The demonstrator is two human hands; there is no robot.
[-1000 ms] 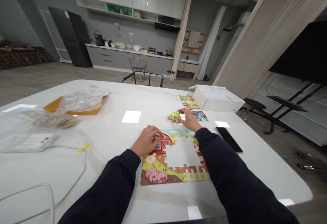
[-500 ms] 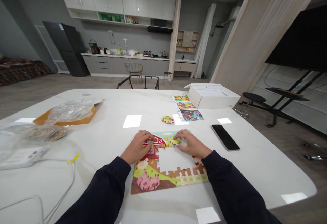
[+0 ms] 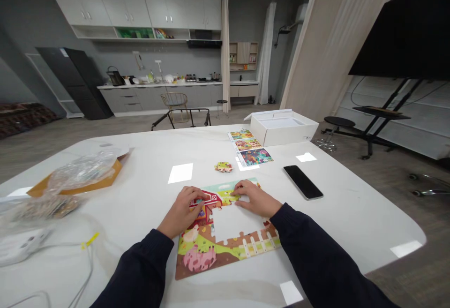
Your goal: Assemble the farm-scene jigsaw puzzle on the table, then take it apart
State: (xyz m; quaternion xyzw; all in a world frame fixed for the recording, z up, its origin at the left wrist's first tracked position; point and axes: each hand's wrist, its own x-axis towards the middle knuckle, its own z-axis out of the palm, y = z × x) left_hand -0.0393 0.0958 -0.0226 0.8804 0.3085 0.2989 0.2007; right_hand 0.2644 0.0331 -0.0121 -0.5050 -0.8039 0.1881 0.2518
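A farm jigsaw puzzle (image 3: 228, 253) lies on the white table, with a pig, a chick, a red barn and a white fence, and a gap in its middle. My left hand (image 3: 181, 209) rests on the barn side, thumb and bent fingers apart, holding nothing up. At the gap's upper edge, my right hand (image 3: 253, 198) has thumb and fingers curled round a yellow-green puzzle piece (image 3: 228, 199), partly hidden by the fingertips. Beyond the puzzle sits a small pile of loose puzzle pieces (image 3: 224, 167).
Picture cards (image 3: 248, 145) lie by an open white box (image 3: 284, 127). A black phone (image 3: 303, 182) is at the right. On the left are clear plastic wrapping (image 3: 82, 169), an orange-yellow sheet (image 3: 105, 181), and a white power strip (image 3: 23, 247) with cables.
The view has shifted a little. The yellow-green piece sits flatter along the gap's upper edge, and my right fingers have drawn closer together there. My left hand stays on the barn side.
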